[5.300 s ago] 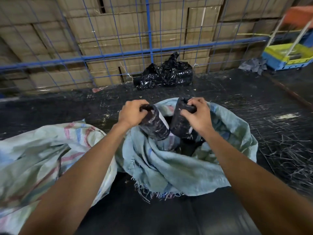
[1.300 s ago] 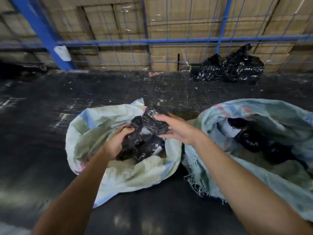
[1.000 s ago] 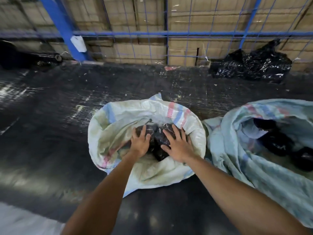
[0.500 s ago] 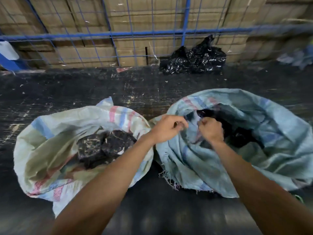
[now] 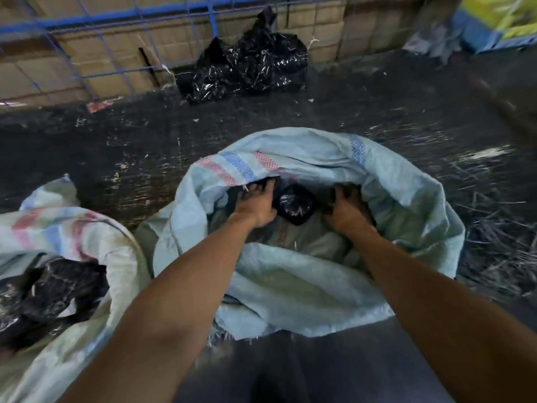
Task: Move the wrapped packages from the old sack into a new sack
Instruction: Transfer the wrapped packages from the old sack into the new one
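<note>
Wrapped packages in black film are split between two woven sacks on the dark floor [image 5: 290, 370]. One wrapped package [image 5: 295, 205] lies inside the blue-green old sack [image 5: 313, 289], which sits at centre frame with its mouth rolled open. Both forearms reach into that mouth. The left hand [image 5: 255, 205] rests at 9 o'clock of the package, back of hand up, fingers extended onto dark material under the striped rim fold. The right hand [image 5: 347, 210] rests at 3 o'clock of the same package; its fingertips dip into shadow, so whether either hand has closed on anything cannot be told, though both appear fairly flat. The pale new sack [image 5: 87, 242] lies at 8 o'clock of the old sack, just beside it, mouth open, with several black bundles [image 5: 49, 295] visible inside. A crumpled black plastic bag [image 5: 250, 62] sits at 12 o'clock against a blue wire fence [image 5: 128, 45], with cardboard boxes [image 5: 96, 56] stacked behind the mesh. Loose straw-like fibres [image 5: 494, 216] litter the floor at 3 o'clock.
</note>
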A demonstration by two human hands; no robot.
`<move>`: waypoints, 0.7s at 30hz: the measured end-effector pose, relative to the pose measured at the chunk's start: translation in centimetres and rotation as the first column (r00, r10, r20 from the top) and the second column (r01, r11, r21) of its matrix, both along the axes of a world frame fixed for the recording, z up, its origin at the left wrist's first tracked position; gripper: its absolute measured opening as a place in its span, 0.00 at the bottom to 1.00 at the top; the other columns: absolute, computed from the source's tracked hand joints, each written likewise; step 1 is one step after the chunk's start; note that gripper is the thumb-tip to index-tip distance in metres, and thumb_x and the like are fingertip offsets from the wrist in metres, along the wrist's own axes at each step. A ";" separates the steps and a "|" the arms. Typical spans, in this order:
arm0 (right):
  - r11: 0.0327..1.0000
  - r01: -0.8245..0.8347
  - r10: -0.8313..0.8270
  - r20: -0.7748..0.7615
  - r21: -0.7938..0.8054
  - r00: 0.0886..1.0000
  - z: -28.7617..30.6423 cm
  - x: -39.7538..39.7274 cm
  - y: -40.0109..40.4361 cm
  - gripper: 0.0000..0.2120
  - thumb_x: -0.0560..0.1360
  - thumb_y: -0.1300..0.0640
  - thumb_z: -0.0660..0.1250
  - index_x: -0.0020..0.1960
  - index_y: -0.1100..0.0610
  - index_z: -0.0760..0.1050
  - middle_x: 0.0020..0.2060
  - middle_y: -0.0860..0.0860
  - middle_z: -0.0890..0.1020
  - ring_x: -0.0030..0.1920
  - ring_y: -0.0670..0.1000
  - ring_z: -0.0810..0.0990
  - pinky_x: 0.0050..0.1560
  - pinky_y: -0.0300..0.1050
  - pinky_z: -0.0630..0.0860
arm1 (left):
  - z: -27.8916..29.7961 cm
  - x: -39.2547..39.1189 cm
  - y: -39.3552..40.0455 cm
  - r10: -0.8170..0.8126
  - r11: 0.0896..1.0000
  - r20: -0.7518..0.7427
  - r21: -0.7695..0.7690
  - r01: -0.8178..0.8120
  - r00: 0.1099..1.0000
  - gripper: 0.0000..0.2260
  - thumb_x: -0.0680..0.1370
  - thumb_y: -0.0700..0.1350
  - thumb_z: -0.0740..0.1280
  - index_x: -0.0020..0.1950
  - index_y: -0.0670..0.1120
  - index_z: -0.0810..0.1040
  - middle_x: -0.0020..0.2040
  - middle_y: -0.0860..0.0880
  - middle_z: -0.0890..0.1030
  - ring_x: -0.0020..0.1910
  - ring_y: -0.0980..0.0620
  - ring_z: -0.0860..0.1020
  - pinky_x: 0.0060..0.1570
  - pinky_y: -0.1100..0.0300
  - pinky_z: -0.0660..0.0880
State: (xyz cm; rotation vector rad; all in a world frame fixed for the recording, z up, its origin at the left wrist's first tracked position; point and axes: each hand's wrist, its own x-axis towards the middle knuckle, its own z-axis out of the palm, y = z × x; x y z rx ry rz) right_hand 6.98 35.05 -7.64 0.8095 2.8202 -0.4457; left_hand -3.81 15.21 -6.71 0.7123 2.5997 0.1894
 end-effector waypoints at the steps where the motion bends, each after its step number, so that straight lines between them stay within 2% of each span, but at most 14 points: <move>1: 1.000 -0.024 0.025 0.035 -0.012 0.999 -0.2 -0.1 0.6 0.40 0.73 0.44 0.70 0.78 0.53 0.55 0.76 0.61 0.56 0.75 0.63 0.58 0.73 0.55 0.61 | -0.2 0.5 0.3 0.016 1.000 -0.040 0.005 -0.016 0.999 0.36 0.77 0.48 0.67 0.80 0.51 0.50 0.75 0.40 0.66 0.74 0.40 0.65 0.70 0.42 0.62; 4: 0.996 -0.089 0.091 0.153 -0.019 0.984 -0.8 -0.1 1.8 0.49 0.68 0.43 0.75 0.79 0.50 0.50 0.77 0.61 0.53 0.77 0.62 0.55 0.75 0.54 0.58 | 0.5 1.3 0.7 0.013 0.999 -0.089 0.044 -0.009 0.996 0.32 0.76 0.38 0.66 0.76 0.51 0.55 0.62 0.38 0.76 0.60 0.37 0.76 0.62 0.39 0.70; 8: 0.981 -0.190 0.182 0.181 0.027 0.967 0.1 0.2 0.9 0.52 0.66 0.43 0.77 0.79 0.52 0.50 0.76 0.62 0.53 0.76 0.64 0.54 0.75 0.56 0.58 | 3.7 1.8 -0.6 -0.030 0.989 -0.057 0.140 0.038 0.998 0.26 0.77 0.41 0.63 0.74 0.55 0.61 0.53 0.43 0.75 0.50 0.41 0.77 0.53 0.46 0.76; 10: 0.977 -0.213 0.215 0.196 -0.030 0.957 1.6 0.0 -0.2 0.53 0.63 0.44 0.79 0.78 0.52 0.52 0.74 0.61 0.56 0.75 0.64 0.57 0.73 0.56 0.60 | 5.6 2.2 -1.7 -0.006 0.970 -0.039 0.243 0.016 0.999 0.23 0.77 0.43 0.63 0.72 0.55 0.65 0.50 0.46 0.78 0.41 0.47 0.76 0.48 0.48 0.79; 12: 0.966 -0.208 0.226 0.115 -0.153 0.967 3.1 -0.1 -1.5 0.54 0.59 0.45 0.81 0.76 0.51 0.55 0.72 0.60 0.62 0.72 0.63 0.64 0.71 0.54 0.66 | 7.1 3.0 -3.3 0.037 0.919 -0.012 0.393 -0.030 0.999 0.21 0.77 0.43 0.65 0.70 0.54 0.69 0.48 0.46 0.81 0.33 0.51 0.76 0.44 0.52 0.79; 13: 0.950 -0.216 0.229 0.032 -0.227 0.973 3.9 -0.1 -2.3 0.53 0.58 0.47 0.81 0.75 0.51 0.56 0.70 0.58 0.66 0.70 0.61 0.68 0.69 0.51 0.68 | 7.6 3.3 -4.2 0.056 0.889 0.008 0.455 -0.054 0.998 0.20 0.78 0.43 0.66 0.69 0.54 0.70 0.50 0.46 0.82 0.34 0.52 0.77 0.43 0.55 0.78; 14: 0.925 -0.232 0.223 -0.063 -0.302 0.973 4.7 -0.1 -3.0 0.51 0.58 0.50 0.82 0.74 0.52 0.58 0.68 0.57 0.70 0.68 0.59 0.70 0.67 0.48 0.69 | 8.2 3.7 -5.3 0.073 0.858 0.027 0.507 -0.076 0.997 0.20 0.78 0.45 0.68 0.69 0.54 0.70 0.53 0.47 0.81 0.39 0.53 0.79 0.46 0.57 0.77; 16: 0.863 -0.250 0.174 -0.208 -0.439 0.963 6.1 0.6 -4.4 0.48 0.59 0.55 0.82 0.73 0.52 0.61 0.64 0.52 0.74 0.66 0.54 0.72 0.63 0.44 0.69 | 9.4 4.1 -7.7 0.117 0.781 0.067 0.610 -0.134 0.991 0.20 0.78 0.47 0.72 0.68 0.54 0.72 0.60 0.51 0.79 0.58 0.55 0.77 0.57 0.59 0.73; 17: 0.830 -0.260 0.141 -0.266 -0.494 0.954 7.0 1.1 -5.3 0.48 0.58 0.56 0.82 0.72 0.51 0.62 0.62 0.49 0.75 0.64 0.50 0.74 0.62 0.41 0.69 | 10.1 4.2 -9.3 0.144 0.720 0.094 0.673 -0.169 0.985 0.19 0.77 0.47 0.73 0.67 0.55 0.74 0.62 0.53 0.78 0.63 0.54 0.75 0.61 0.58 0.72; 19: 0.739 -0.257 0.023 -0.358 -0.623 0.933 8.8 2.3 -6.7 0.48 0.58 0.55 0.83 0.72 0.46 0.62 0.60 0.43 0.77 0.61 0.43 0.76 0.63 0.39 0.69 | 11.8 4.4 -12.4 0.164 0.540 0.200 0.801 -0.258 0.966 0.16 0.77 0.47 0.73 0.63 0.58 0.77 0.62 0.52 0.79 0.65 0.52 0.75 0.66 0.53 0.72; 21: 0.609 -0.300 -0.093 -0.442 -0.734 0.892 11.0 3.1 -8.6 0.44 0.61 0.56 0.83 0.70 0.44 0.64 0.60 0.41 0.79 0.60 0.38 0.77 0.63 0.38 0.69 | 13.5 5.1 -16.0 0.149 0.320 0.366 0.861 -0.395 0.919 0.14 0.78 0.44 0.72 0.60 0.59 0.79 0.56 0.52 0.82 0.58 0.53 0.80 0.59 0.53 0.76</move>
